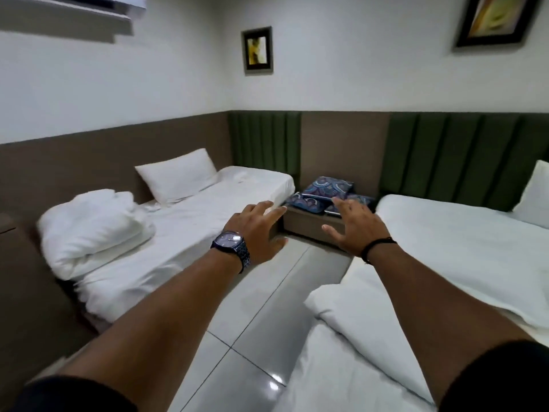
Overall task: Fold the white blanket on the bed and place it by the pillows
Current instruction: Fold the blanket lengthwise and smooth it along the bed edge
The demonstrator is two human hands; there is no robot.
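The white blanket (92,230) is soft and puffy. It sits in a loose, bunched heap at the near end of the left bed (208,209), well apart from that bed's pillow (176,175). There are two beds; the right bed (445,233) has one pillow (534,197) too. Two framed pictures (258,50) hang on the wall. The left hand (255,230) and right hand (356,227) reach out with fingers spread wide, holding nothing.
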